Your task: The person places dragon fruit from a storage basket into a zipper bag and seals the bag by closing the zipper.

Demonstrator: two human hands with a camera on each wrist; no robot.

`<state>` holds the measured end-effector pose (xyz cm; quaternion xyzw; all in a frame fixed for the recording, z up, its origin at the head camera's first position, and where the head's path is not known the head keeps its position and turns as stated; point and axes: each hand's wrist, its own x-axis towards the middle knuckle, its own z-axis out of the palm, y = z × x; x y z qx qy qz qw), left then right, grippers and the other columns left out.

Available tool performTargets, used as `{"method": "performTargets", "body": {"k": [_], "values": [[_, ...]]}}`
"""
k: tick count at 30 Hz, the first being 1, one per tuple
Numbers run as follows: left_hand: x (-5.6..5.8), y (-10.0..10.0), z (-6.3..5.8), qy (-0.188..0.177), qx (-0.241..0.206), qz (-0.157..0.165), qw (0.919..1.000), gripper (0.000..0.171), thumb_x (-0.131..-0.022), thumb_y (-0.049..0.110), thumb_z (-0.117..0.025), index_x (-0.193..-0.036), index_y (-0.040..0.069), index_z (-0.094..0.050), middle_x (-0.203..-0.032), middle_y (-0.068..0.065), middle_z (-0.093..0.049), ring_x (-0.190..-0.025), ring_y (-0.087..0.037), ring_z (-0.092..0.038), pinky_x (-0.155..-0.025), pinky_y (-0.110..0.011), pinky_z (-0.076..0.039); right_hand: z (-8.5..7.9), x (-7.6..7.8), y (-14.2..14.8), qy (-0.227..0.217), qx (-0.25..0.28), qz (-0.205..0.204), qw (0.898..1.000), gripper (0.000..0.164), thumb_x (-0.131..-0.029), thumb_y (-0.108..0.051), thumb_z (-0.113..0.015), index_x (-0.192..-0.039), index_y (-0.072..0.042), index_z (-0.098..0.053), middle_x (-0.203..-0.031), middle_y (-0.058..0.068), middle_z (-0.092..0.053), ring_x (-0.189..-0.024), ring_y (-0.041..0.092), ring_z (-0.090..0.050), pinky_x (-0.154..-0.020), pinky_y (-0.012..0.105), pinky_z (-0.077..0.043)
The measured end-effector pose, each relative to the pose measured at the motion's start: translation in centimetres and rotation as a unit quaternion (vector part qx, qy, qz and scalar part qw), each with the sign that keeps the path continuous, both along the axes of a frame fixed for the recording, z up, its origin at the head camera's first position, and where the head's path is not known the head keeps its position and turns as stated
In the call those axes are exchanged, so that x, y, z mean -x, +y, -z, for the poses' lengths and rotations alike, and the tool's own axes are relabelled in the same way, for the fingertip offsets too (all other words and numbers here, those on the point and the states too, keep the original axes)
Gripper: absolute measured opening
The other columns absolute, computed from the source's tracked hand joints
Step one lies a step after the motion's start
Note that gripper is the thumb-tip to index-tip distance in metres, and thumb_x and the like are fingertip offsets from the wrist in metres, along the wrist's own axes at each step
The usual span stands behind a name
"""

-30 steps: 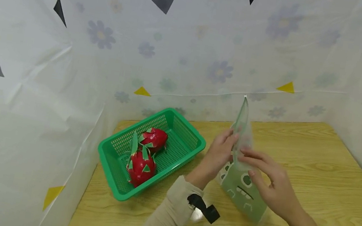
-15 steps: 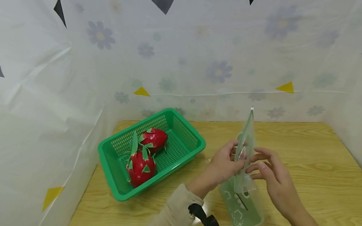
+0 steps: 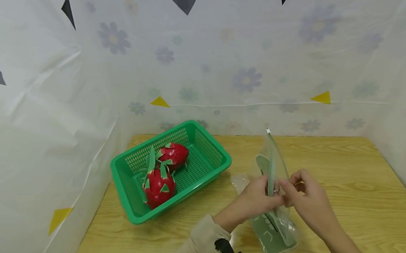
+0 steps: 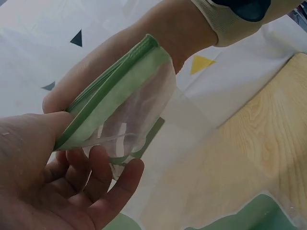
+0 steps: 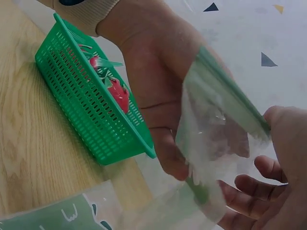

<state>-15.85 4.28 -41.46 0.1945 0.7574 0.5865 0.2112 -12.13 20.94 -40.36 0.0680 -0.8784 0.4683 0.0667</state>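
My left hand (image 3: 255,200) grips a clear zip bag (image 4: 144,100) beside its green zip strip. The thumb is on the near side, and the fingers are behind the clear film. From the other side, my right hand (image 3: 313,204) pinches the same bag at the strip with thumb and forefinger. Its lower fingers curl loosely under the film in the right wrist view. The bag's white zip slider (image 3: 268,131) sits at the far end of the strip. Below both hands, green-printed plastic (image 3: 273,237) with a white-lined face lies at the wooden table (image 3: 354,219).
To the left stands a green mesh basket (image 3: 216,172) with two red dragon fruits (image 3: 159,187) in it. White flowered sheeting (image 3: 213,58) walls off the table's back, with more sheeting at both sides.
Both hands have come down and closer together at the zip strip; the right hand went from spread fingers to a pinch. The bag's slider end swung right, then left, and lower. The basket stayed put.
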Motion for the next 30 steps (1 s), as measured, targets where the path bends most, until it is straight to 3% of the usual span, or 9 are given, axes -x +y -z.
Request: {"method": "performTargets", "body": {"k": [5, 10, 12, 16, 21, 26, 30], "values": [[-0.4, 0.0, 0.8, -0.017, -0.023, 0.017, 0.9995, 0.035, -0.098, 0.029, -0.059, -0.069, 0.013, -0.048, -0.068, 0.005, -0.062, -0.063, -0.006, -0.063, -0.058, -0.024, -0.048, -0.1, 0.2, 0.6, -0.021, 0.01, -0.016, 1.0, 0.03, -0.105, -0.031, -0.05, -0.096, -0.003, -0.055, -0.087, 0.012, -0.065, -0.07, 0.014, -0.066, -0.06, 0.029, -0.056], [-0.4, -0.4, 1.8, -0.064, -0.065, -0.036, 0.9952, 0.016, -0.096, 0.025, -0.062, -0.088, 0.011, -0.062, -0.077, 0.001, -0.066, -0.067, -0.008, -0.065, -0.066, -0.026, -0.056, -0.2, 0.3, 1.7, -0.03, 0.053, -0.018, 0.998, 0.033, -0.106, -0.028, -0.048, -0.094, 0.002, -0.052, -0.096, 0.018, -0.064, -0.075, 0.017, -0.069, -0.068, 0.031, -0.059], [-0.2, -0.8, 2.1, -0.077, -0.086, -0.058, 0.9915, 0.013, -0.095, 0.022, -0.062, -0.098, 0.01, -0.062, -0.083, -0.001, -0.065, -0.068, -0.009, -0.064, -0.066, -0.027, -0.057, -0.3, 0.3, 2.2, -0.024, 0.059, -0.011, 0.998, 0.032, -0.105, -0.027, -0.048, -0.091, 0.002, -0.05, -0.1, 0.016, -0.062, -0.079, 0.014, -0.068, -0.069, 0.03, -0.059], [0.2, -1.8, 2.5, -0.088, -0.118, -0.085, 0.9855, 0.013, -0.095, 0.017, -0.063, -0.099, 0.008, -0.055, -0.091, 0.0, -0.057, -0.069, -0.011, -0.062, -0.065, -0.029, -0.059, -0.5, 0.3, 3.3, -0.011, 0.057, 0.02, 0.998, 0.031, -0.104, -0.022, -0.05, -0.084, 0.0, -0.041, -0.099, 0.004, -0.062, -0.084, 0.004, -0.065, -0.062, 0.026, -0.053], [0.8, -3.0, 2.6, -0.085, -0.124, -0.112, 0.9822, 0.013, -0.093, 0.008, -0.061, -0.103, 0.008, -0.053, -0.091, 0.0, -0.052, -0.071, -0.012, -0.058, -0.064, -0.034, -0.061, -0.5, 0.3, 4.4, -0.002, 0.051, 0.052, 0.997, 0.028, -0.101, -0.016, -0.054, -0.085, -0.001, -0.038, -0.093, 0.0, -0.051, -0.086, 0.0, -0.057, -0.054, 0.03, -0.039], [1.2, -3.9, 2.7, -0.062, -0.109, -0.144, 0.9816, 0.028, -0.087, -0.003, -0.059, -0.114, 0.005, -0.054, -0.09, -0.003, -0.052, -0.071, -0.013, -0.054, -0.063, -0.034, -0.061, -0.4, 0.2, 5.0, 0.0, 0.055, 0.06, 0.997, 0.018, -0.101, -0.013, -0.055, -0.097, -0.001, -0.042, -0.098, 0.001, -0.045, -0.088, -0.002, -0.055, -0.062, 0.02, -0.048], [1.3, -4.5, 2.6, -0.042, -0.103, -0.144, 0.9832, 0.031, -0.087, -0.005, -0.061, -0.116, 0.004, -0.055, -0.091, -0.004, -0.054, -0.072, -0.012, -0.056, -0.068, -0.043, -0.062, -0.3, 0.0, 5.3, 0.002, 0.06, 0.054, 0.997, 0.012, -0.101, -0.012, -0.054, -0.11, -0.007, -0.048, -0.096, 0.0, -0.048, -0.085, 0.0, -0.056, -0.065, 0.018, -0.051]]}}
